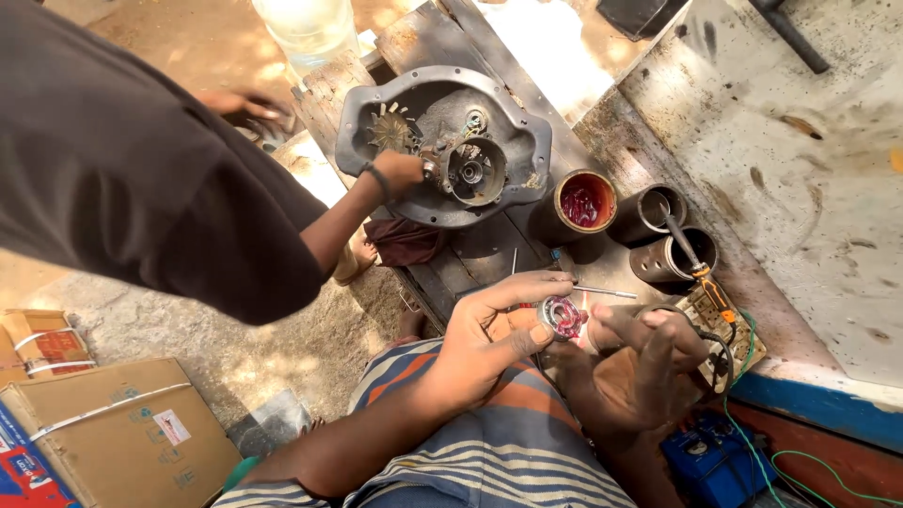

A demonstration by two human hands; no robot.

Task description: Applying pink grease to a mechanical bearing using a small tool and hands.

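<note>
My left hand (pixel 494 334) pinches a small round metal bearing (pixel 562 315) smeared with red grease, thumb and fingers around its rim. My right hand (pixel 640 362) is cupped just to the right of it, grease on the fingertips, which touch the bearing's side. Both hands hover over my lap, above striped blue, white and orange cloth (pixel 489 452). A tin of red grease (pixel 585 202) stands open on the wooden bench (pixel 470 254) just beyond my hands.
Another person in a dark shirt (pixel 122 160) leans in from the left; their hand (pixel 395 174) works on a grey metal motor housing (pixel 442 141). Two metal cylinders (pixel 663 240), a screwdriver (pixel 696 259), a thin rod (pixel 602 292), cardboard boxes (pixel 113 433) and a blue device (pixel 715 461) lie around.
</note>
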